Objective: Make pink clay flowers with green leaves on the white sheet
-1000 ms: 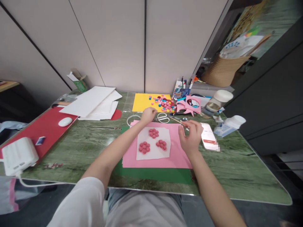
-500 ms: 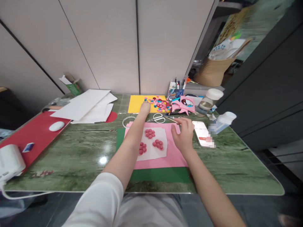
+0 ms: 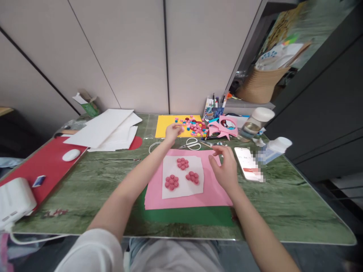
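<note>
My left hand (image 3: 172, 133) is over the yellow sheet (image 3: 163, 126), its fingertips pinched on a small pink bead (image 3: 182, 129). Beside it lies a loose pile of pink, blue, red and yellow beads (image 3: 195, 128). My right hand (image 3: 225, 168) hovers by the right edge of the pink paper (image 3: 181, 202), thumb and fingers apart with nothing plainly in them. A white paper piece (image 3: 183, 190) lies on the pink paper. It bears three flower-shaped clusters of dark pink beads, the upper one (image 3: 183, 163) nearest the scissors (image 3: 193, 144).
A phone (image 3: 246, 162), a white bottle (image 3: 273, 149) and a clear jar (image 3: 256, 122) stand or lie at the right. Pink paper offcuts (image 3: 227, 126) and a pen holder (image 3: 214, 107) are behind. White sheets (image 3: 104, 128) and red paper (image 3: 51, 162) lie left.
My left hand has drawn back slightly from the bead pile, and its fingertips now show. The lower left bead flower has come into full view. My right hand stays nearly in place.
</note>
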The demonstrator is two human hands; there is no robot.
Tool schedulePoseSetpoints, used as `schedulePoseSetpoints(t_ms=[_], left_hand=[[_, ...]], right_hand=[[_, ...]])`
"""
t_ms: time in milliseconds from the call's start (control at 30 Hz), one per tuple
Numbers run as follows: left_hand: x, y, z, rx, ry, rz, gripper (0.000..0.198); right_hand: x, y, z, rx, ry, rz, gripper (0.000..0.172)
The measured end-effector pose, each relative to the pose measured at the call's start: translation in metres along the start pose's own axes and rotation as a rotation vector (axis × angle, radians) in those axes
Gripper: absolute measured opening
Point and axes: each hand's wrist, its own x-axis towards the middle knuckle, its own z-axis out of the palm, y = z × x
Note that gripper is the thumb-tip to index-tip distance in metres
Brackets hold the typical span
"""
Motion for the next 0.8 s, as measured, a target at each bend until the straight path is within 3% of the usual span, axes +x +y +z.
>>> schedulePoseSetpoints(t_ms=[100, 167, 233, 300, 433, 800], left_hand=[[-0.069, 0.011, -0.013, -0.142, -0.160, -0.041, 0.028], [-0.114, 0.018, -0.024, -0.513, -0.310, -0.208, 0.031], [-0.147, 0.024, -0.034, -0.748, -0.368, -0.335, 0.030], [-0.167, 0.029, -0.042, -0.848, -0.353, -0.414, 0.031], [-0.178, 0.033, -0.048, -0.803, -0.344, -0.450, 0.030], [-0.180, 0.030, -0.043, -0.740, -0.310, -0.406, 0.032]], right_hand=[[-0.003, -0.004, 0.003, 0.206, -0.179, 0.081, 0.023], [-0.006, -0.008, 0.008, 0.352, -0.323, 0.133, 0.023], [-0.010, -0.012, 0.012, 0.471, -0.446, 0.171, 0.022], [-0.014, -0.017, 0.016, 0.551, -0.543, 0.197, 0.019], [-0.019, -0.024, 0.019, 0.637, -0.672, 0.230, 0.018], [-0.020, -0.021, 0.019, 0.572, -0.679, 0.231, 0.013]])
